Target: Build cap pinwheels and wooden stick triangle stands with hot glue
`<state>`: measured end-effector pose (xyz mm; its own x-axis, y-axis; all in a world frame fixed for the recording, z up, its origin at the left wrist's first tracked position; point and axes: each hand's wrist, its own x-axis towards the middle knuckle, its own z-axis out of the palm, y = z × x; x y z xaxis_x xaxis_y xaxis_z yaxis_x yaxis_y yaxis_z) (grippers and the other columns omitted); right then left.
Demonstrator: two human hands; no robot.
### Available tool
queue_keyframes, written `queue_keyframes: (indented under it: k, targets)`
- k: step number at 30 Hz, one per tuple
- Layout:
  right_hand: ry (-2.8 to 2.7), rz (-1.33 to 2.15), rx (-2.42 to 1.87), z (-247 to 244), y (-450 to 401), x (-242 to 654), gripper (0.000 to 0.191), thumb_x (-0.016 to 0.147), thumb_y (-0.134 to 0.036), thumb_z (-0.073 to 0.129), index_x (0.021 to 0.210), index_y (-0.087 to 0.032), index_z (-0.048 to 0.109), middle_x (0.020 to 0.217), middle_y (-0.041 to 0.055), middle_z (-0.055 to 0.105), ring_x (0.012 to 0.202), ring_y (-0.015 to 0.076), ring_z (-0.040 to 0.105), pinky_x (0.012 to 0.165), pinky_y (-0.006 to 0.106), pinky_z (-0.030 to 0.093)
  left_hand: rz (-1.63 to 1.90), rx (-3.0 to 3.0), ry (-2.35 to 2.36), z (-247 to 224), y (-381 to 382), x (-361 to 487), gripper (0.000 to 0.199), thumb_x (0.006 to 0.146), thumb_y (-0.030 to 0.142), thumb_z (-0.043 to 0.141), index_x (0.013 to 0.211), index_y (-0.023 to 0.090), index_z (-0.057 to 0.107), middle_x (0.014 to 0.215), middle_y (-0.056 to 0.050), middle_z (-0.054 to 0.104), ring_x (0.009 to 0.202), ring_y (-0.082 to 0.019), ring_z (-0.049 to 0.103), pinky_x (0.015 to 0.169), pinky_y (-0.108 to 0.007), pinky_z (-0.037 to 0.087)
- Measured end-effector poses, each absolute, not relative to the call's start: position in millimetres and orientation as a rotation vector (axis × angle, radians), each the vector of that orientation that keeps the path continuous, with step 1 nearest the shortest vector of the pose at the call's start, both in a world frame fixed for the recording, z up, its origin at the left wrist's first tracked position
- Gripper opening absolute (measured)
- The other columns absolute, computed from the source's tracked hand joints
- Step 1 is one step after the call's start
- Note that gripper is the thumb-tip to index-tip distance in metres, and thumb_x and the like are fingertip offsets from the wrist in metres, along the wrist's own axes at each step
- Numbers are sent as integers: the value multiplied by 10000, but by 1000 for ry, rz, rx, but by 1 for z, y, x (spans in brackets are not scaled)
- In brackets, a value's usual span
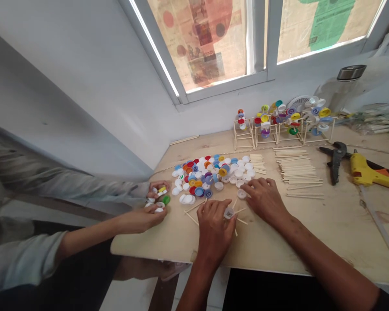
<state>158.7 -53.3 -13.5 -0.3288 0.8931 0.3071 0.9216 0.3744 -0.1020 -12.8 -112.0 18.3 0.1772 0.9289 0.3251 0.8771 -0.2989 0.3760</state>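
Note:
My left hand (214,226) is closed around a white bottle cap (228,213) with a dark printed mark. Thin wooden sticks (240,211) stick out around this cap, low over the table. At the right front edge of the cap pile, my right hand (266,199) has its thumb and index finger on another white bottle cap (241,194). The pile of caps (199,175), in white, blue, red, orange and yellow, spreads in front of both hands. Loose sticks (192,218) lie left of my left hand, partly hidden by it.
At left, a co-worker's hands (142,218) hold several caps, including a green one (166,199). Stick bundles (296,166), black-handled cutters (336,160) and a yellow glue gun (363,170) lie to the right. Stick frames with cap wheels (265,125) stand along the wall.

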Motion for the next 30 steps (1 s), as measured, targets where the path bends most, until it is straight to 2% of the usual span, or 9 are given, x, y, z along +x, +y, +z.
queue_keyframes:
  k: [4,7,17,30]
  targets:
    - [-2375,-120,-1549,-18,-50,153,122,827,-205,585,846,-251,697,930,40,677,881,192,514,792,344,238,710,2302,1814,20,-107,-14,301,762,157,626,1057,218,625,970,-52,683,986,-250,577,915,-434,365]
    - [-2371,-136,-1569,-20,-51,159,142,841,-191,564,781,-221,689,879,49,675,865,198,505,801,355,233,670,2283,1829,18,-97,-9,303,766,167,632,1065,217,626,1005,-57,682,1020,-259,562,935,-453,348]
    - [-2330,-199,-1652,-14,-56,178,204,852,-138,508,764,-198,682,850,68,673,875,217,503,828,380,221,658,2301,1800,11,-62,6,345,753,108,623,1078,223,607,1068,-68,680,1058,-283,549,937,-496,331]
    - [-2276,-162,-1642,-18,-57,178,201,848,-144,510,753,-191,681,817,63,679,876,203,513,848,370,226,590,2347,1724,11,-60,9,319,744,101,617,1042,214,619,1076,-64,682,1020,-276,582,912,-491,341]
